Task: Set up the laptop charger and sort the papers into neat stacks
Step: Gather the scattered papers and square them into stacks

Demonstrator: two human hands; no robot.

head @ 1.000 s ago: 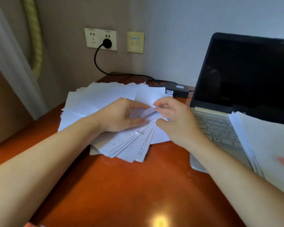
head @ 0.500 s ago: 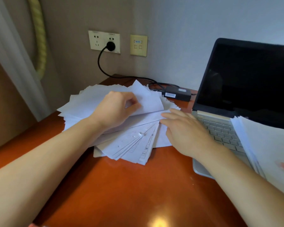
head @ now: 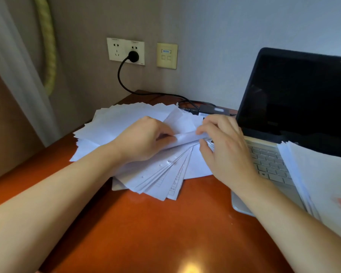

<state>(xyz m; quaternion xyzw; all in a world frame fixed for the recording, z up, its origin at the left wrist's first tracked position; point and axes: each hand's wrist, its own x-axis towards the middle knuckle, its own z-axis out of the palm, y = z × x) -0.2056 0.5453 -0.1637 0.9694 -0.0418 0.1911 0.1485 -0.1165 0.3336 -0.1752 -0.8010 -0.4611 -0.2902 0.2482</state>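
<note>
A fanned heap of white papers [head: 114,123] lies on the orange-brown desk [head: 165,229]. My left hand [head: 144,140] and my right hand [head: 222,146] sit on the heap's middle, each pinching an end of one sheet [head: 187,137] that is lifted and curled along its edge. The black charger brick [head: 213,110] rests behind the papers. Its black plug [head: 133,56] is in the white wall socket [head: 125,51], and the cable runs down to the desk. An open laptop [head: 295,99] with a dark screen stands at the right.
A second stack of papers [head: 319,174] lies over the right part of the laptop's keyboard. A yellowish data wall plate [head: 167,55] sits right of the socket. A pale curtain [head: 18,71] with a yellow rope tie hangs at the left.
My right hand lifted from lying flat on the papers and now pinches the sheet's right end. My left hand shifted right to grip the same sheet. The view tilted down slightly.
</note>
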